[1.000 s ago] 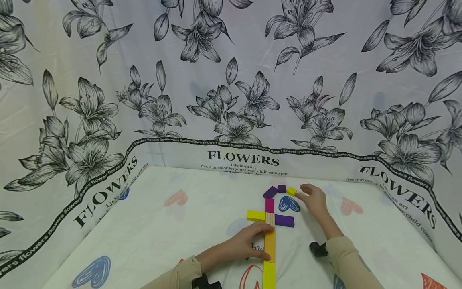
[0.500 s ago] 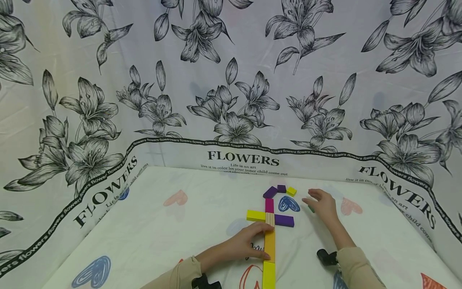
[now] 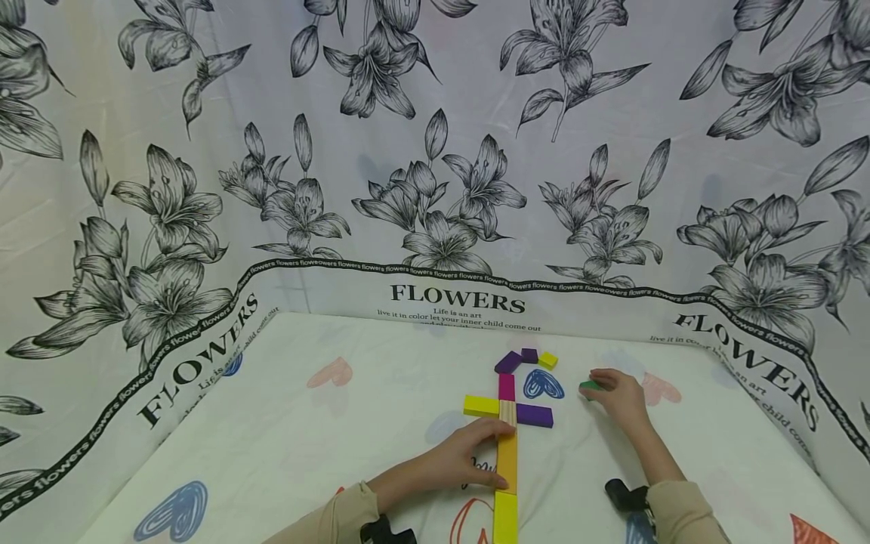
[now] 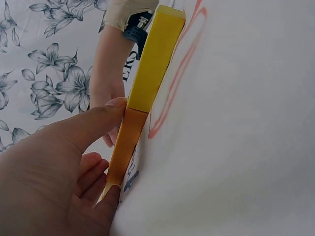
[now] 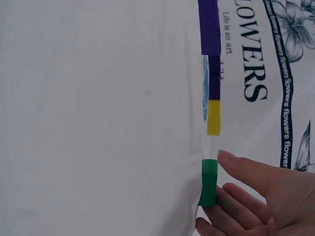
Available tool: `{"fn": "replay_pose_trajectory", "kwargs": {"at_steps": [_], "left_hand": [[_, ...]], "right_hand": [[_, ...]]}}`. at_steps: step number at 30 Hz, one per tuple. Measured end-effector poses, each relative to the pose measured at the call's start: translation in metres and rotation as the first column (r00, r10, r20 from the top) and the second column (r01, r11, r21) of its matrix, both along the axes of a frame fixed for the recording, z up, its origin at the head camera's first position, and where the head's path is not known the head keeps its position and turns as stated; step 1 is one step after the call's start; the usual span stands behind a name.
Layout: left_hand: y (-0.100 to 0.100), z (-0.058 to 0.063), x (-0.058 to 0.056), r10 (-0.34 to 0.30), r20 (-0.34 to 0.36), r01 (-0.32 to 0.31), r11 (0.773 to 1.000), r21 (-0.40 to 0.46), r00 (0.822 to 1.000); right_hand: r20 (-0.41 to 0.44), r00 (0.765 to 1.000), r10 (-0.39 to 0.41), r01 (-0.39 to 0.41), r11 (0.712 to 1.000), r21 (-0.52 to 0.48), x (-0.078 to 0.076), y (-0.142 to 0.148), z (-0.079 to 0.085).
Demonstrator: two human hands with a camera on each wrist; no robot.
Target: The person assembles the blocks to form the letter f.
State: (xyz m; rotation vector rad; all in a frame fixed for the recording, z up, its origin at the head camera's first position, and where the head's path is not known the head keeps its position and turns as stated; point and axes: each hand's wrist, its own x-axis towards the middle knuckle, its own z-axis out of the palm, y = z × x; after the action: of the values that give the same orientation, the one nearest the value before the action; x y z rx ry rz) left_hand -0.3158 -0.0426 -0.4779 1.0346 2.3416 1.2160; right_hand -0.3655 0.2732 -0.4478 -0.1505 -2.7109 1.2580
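A straight row of wooden blocks runs away from me in the head view: a yellow block (image 3: 505,517), an orange block (image 3: 507,453), a plain wood block (image 3: 507,412) and a pink block (image 3: 507,387). My left hand (image 3: 451,457) holds the orange block, thumb near its joint with the yellow block (image 4: 156,59) and fingers at its other end. Thumb and fingers of my right hand (image 3: 621,400) hold a small green block (image 5: 209,182), close to the cloth. A small yellow block (image 3: 547,360) lies left of that hand, apart from it.
A yellow block (image 3: 481,406) and a purple block (image 3: 535,415) stick out from the row's sides. Beyond the pink block curve a tilted purple block (image 3: 507,363) and a small purple block (image 3: 529,355). White heart-printed cloth (image 3: 272,438) lies underneath; a flower-printed curtain (image 3: 381,211) hangs behind.
My right hand has drawn away from the small yellow block, right and nearer to me. The green block has come into sight at its fingers. The left hand keeps its place.
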Motion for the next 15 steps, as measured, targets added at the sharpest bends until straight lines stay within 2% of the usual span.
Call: {"fn": "replay_pose_trajectory", "kwargs": {"at_steps": [15], "left_hand": [[-0.0007,0.0014,0.0010,-0.010,-0.010,0.010,1.000,0.004,1.000]], "right_hand": [[-0.003,0.999,0.034,-0.034,0.999,-0.002,0.0020,0.0031,-0.0029]]}}
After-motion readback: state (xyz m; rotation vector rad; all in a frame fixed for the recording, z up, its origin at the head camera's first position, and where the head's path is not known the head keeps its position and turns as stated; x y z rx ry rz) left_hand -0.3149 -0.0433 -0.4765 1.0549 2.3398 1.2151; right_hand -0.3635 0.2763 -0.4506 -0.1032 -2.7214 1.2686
